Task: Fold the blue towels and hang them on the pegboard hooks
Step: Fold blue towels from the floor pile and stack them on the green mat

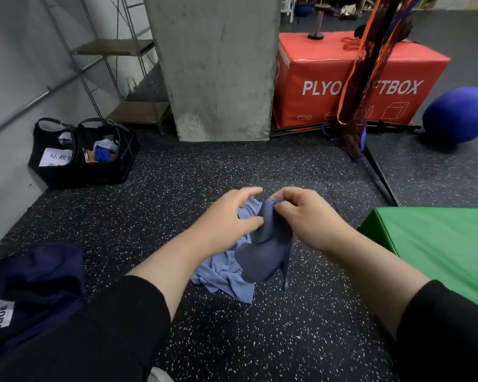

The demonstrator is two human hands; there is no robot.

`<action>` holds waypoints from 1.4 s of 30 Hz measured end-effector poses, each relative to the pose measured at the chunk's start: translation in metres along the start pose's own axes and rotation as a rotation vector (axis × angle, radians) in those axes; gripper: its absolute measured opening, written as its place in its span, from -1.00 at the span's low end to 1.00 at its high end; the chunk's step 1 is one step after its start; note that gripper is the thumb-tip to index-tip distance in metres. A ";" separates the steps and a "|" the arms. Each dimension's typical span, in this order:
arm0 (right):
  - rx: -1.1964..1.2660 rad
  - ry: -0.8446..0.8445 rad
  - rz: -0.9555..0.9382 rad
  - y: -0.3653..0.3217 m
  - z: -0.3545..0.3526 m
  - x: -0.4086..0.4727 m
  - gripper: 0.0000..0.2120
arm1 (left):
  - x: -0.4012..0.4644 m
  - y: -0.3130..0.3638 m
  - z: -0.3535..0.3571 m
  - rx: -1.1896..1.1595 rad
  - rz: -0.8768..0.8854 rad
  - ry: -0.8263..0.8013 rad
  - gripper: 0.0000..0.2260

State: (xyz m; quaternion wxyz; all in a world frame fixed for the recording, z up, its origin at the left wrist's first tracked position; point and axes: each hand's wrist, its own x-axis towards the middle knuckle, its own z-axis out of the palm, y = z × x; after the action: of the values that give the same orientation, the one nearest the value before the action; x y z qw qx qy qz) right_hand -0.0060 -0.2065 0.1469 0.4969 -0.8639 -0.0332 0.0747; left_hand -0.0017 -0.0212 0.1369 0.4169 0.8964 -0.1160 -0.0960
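Now both hands are pinching the darker blue towel (left hand, right hand), holding it above a lighter blue towel lying crumpled on the speckled floor.

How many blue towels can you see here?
2. A darker blue towel is pinched between the left hand and right hand; a lighter blue towel lies crumpled on the floor beneath. More blue cloth in the black basket may be towels.

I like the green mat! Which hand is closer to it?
Right. The right hand, pinching the towel, is just left of the green mat; the left hand is farther left, beyond the towel.
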 end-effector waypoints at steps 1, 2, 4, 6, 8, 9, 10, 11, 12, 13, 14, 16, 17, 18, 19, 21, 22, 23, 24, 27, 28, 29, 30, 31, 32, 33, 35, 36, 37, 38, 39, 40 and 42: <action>-0.117 -0.023 -0.064 -0.003 -0.005 -0.001 -0.80 | 0.000 -0.001 0.001 -0.017 0.007 -0.069 -0.58; -0.175 -0.048 -0.107 -0.006 -0.010 -0.002 -0.80 | -0.001 -0.002 0.002 -0.055 0.019 -0.122 -0.67; -0.239 -0.068 -0.141 -0.006 -0.017 -0.003 -0.81 | -0.001 -0.005 0.005 -0.116 0.006 -0.141 -0.93; -0.339 -0.071 -0.146 -0.004 -0.023 -0.005 -0.84 | -0.001 -0.008 0.007 -0.186 0.002 -0.129 -0.80; -0.470 -0.074 -0.147 0.001 -0.028 -0.006 -0.87 | 0.000 -0.010 0.007 -0.138 0.030 -0.127 -0.77; -0.535 -0.071 -0.150 0.003 -0.030 -0.007 -0.87 | -0.001 -0.012 0.008 -0.065 0.045 -0.131 -0.74; -0.578 -0.058 -0.153 0.003 -0.031 -0.008 -0.86 | -0.001 -0.015 0.008 0.013 0.046 -0.132 -0.72; -0.598 -0.030 -0.155 0.004 -0.033 -0.010 -0.85 | -0.002 -0.017 0.006 0.059 0.030 -0.136 -0.68; -0.600 0.004 -0.150 0.004 -0.035 -0.012 -0.84 | -0.004 -0.019 0.003 0.059 0.020 -0.149 -0.63; -0.586 0.041 -0.143 0.004 -0.037 -0.013 -0.83 | -0.007 -0.021 0.000 0.021 -0.012 -0.177 -0.57; -0.559 0.073 -0.137 0.004 -0.039 -0.014 -0.83 | -0.011 -0.021 -0.006 -0.047 -0.056 -0.213 -0.51; -0.498 0.123 -0.139 0.006 -0.042 -0.017 -0.84 | -0.020 -0.024 -0.016 -0.181 -0.138 -0.295 -0.44; -0.472 0.141 -0.146 0.008 -0.043 -0.018 -0.84 | -0.025 -0.025 -0.020 -0.210 -0.182 -0.331 -0.46; -0.447 0.156 -0.153 0.010 -0.044 -0.018 -0.85 | -0.029 -0.027 -0.024 -0.219 -0.213 -0.360 -0.50; -0.419 0.169 -0.156 0.012 -0.044 -0.018 -0.85 | -0.033 -0.027 -0.027 -0.210 -0.238 -0.378 -0.56; -0.366 0.182 -0.139 0.019 -0.043 -0.017 -0.84 | -0.039 -0.028 -0.030 -0.165 -0.258 -0.375 -0.63; -0.339 0.183 -0.124 0.023 -0.043 -0.017 -0.85 | -0.041 -0.028 -0.032 -0.136 -0.257 -0.360 -0.65; -0.309 0.183 -0.111 0.026 -0.042 -0.017 -0.85 | -0.043 -0.028 -0.034 -0.120 -0.261 -0.348 -0.68; -0.276 0.184 -0.096 0.028 -0.042 -0.017 -0.84 | -0.044 -0.029 -0.036 -0.116 -0.266 -0.338 -0.74; -0.186 0.226 -0.079 0.033 -0.042 -0.017 -0.82 | -0.047 -0.033 -0.040 -0.166 -0.262 -0.317 -0.82; -0.173 0.240 -0.072 0.035 -0.043 -0.017 -0.84 | -0.047 -0.035 -0.041 -0.197 -0.254 -0.311 -0.79; -0.162 0.253 -0.066 0.037 -0.044 -0.017 -0.87 | -0.047 -0.035 -0.040 -0.216 -0.247 -0.300 -0.77; -0.153 0.270 -0.057 0.037 -0.046 -0.017 -0.88 | -0.047 -0.036 -0.039 -0.224 -0.239 -0.289 -0.77; -0.150 0.283 -0.051 0.036 -0.047 -0.017 -0.88 | -0.046 -0.036 -0.038 -0.228 -0.238 -0.279 -0.76; -0.161 0.294 -0.044 0.035 -0.048 -0.017 -0.88 | -0.045 -0.038 -0.037 -0.240 -0.246 -0.274 -0.73; -0.178 0.313 -0.041 0.035 -0.049 -0.017 -0.88 | -0.044 -0.039 -0.037 -0.248 -0.259 -0.269 -0.69; -0.221 0.353 -0.037 0.037 -0.053 -0.016 -0.88 | -0.042 -0.040 -0.037 -0.203 -0.269 -0.251 -0.65; -0.239 0.362 -0.032 0.038 -0.053 -0.016 -0.88 | -0.042 -0.040 -0.037 -0.166 -0.271 -0.239 -0.69; -0.240 0.363 -0.033 0.040 -0.054 -0.015 -0.88 | -0.041 -0.040 -0.038 -0.131 -0.274 -0.229 -0.75; -0.235 0.361 -0.033 0.042 -0.055 -0.014 -0.88 | -0.040 -0.040 -0.038 -0.098 -0.278 -0.221 -0.83; -0.232 0.360 -0.034 0.044 -0.055 -0.014 -0.88 | -0.039 -0.041 -0.038 -0.061 -0.279 -0.220 -0.91; -0.238 0.357 -0.031 0.044 -0.056 -0.014 -0.87 | -0.037 -0.043 -0.037 -0.016 -0.280 -0.212 -0.95; -0.245 0.346 -0.031 0.045 -0.056 -0.014 -0.86 | -0.032 -0.050 -0.034 0.097 -0.301 -0.129 -0.90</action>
State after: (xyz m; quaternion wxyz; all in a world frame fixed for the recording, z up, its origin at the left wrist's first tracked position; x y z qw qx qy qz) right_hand -0.0117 -0.2785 0.1369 0.3874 -0.9173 0.0303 -0.0871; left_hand -0.0165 0.0443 0.1221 0.3458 0.9147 -0.0115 -0.2089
